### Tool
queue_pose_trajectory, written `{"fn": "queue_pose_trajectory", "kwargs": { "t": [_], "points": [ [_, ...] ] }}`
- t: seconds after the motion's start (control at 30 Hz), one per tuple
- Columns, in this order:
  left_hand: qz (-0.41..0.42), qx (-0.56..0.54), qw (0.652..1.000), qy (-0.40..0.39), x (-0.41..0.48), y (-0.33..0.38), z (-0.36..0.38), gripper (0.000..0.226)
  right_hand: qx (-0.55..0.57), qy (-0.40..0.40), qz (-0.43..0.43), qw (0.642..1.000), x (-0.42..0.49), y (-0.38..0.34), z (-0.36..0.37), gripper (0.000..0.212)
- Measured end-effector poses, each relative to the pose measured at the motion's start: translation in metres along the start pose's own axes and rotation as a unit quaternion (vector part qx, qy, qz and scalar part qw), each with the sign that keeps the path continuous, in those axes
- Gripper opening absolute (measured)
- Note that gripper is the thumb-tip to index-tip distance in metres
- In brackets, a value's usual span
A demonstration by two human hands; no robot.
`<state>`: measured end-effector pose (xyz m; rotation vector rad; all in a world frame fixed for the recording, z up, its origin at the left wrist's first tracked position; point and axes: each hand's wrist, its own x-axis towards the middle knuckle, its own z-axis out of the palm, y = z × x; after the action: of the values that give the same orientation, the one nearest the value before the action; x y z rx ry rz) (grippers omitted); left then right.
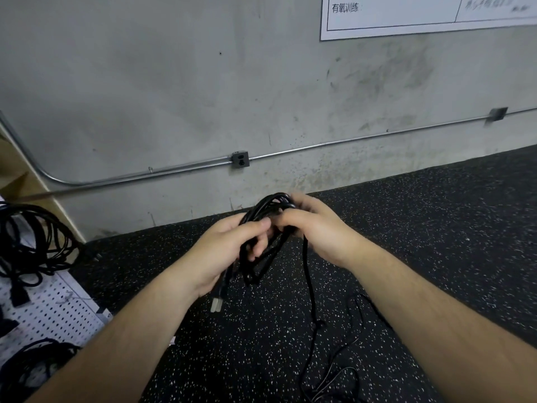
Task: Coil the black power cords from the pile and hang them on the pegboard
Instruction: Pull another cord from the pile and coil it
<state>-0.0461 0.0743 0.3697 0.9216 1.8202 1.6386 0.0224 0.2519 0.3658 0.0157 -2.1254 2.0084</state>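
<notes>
A black power cord is bunched into loops between both hands at the middle of the view. My left hand grips the loops from the left, thumb on top. My right hand holds the top of the loops from the right, fingers curled round them. A loose length of the cord hangs from my right hand down to the floor. A pale plug end dangles below my left hand. The white pegboard stands at the left edge, with coiled black cords hanging on it.
More black cord lies in loose strands on the black speckled floor below my hands. A grey concrete wall with a metal conduit and an outlet box stands straight ahead. A white poster hangs top right.
</notes>
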Motion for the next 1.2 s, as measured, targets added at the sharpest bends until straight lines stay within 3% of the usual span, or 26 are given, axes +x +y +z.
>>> {"fn": "queue_pose_trajectory", "kwargs": {
  "t": [0.03,0.13,0.2,0.3,0.47,0.53,0.63,0.7,0.77,0.9,1.03,1.1,1.2],
  "points": [
    [0.004,0.008,1.0,0.013,0.001,-0.001,-0.004,0.038,0.0,-0.016,-0.001,1.0,0.0,0.0,0.002,0.007],
    [0.0,-0.033,0.999,0.003,0.002,-0.005,-0.013,0.043,0.075,-0.085,0.027,0.993,0.0,0.0,0.002,0.02],
    [-0.009,-0.063,0.998,-0.009,0.004,-0.003,-0.018,0.044,0.156,-0.124,0.051,0.979,0.001,-0.006,-0.005,0.017],
    [-0.017,-0.128,0.991,-0.019,0.008,0.002,-0.031,0.039,0.169,-0.141,0.063,0.973,0.002,-0.02,-0.019,0.022],
    [-0.09,-0.265,0.946,-0.163,0.005,-0.003,-0.027,0.037,0.131,-0.067,0.062,0.987,0.0,-0.015,-0.01,0.037],
    [-0.069,-0.264,0.948,-0.164,0.003,-0.008,-0.018,0.04,0.091,-0.005,0.049,0.995,0.003,-0.01,-0.002,0.035],
    [-0.006,-0.282,0.95,-0.133,0.002,-0.007,-0.001,0.028,0.084,0.042,0.038,0.995,0.006,-0.005,0.004,0.033],
    [0.02,-0.311,0.945,-0.101,0.003,-0.003,0.0,0.023,0.062,0.029,0.057,0.996,0.005,0.005,0.0,0.049],
    [0.047,-0.328,0.941,-0.064,0.004,0.004,-0.008,0.027,-0.038,-0.03,0.096,0.994,-0.005,0.018,-0.004,0.063],
    [0.098,-0.334,0.937,0.007,0.005,0.018,-0.034,0.03,-0.225,-0.199,0.184,0.936,-0.026,0.05,0.003,0.04],
    [0.117,-0.346,0.927,0.081,0.005,0.019,-0.059,0.029,-0.305,-0.171,0.208,0.914,-0.036,0.082,0.005,0.031],
    [0.118,-0.335,0.926,0.13,0.008,0.013,-0.068,0.029,-0.286,-0.141,0.201,0.926,-0.041,0.083,0.004,0.029],
    [0.113,-0.289,0.931,0.19,0.012,0.004,-0.076,0.028,-0.278,-0.108,0.124,0.946,-0.042,0.064,0.012,0.017]
  ]
}}
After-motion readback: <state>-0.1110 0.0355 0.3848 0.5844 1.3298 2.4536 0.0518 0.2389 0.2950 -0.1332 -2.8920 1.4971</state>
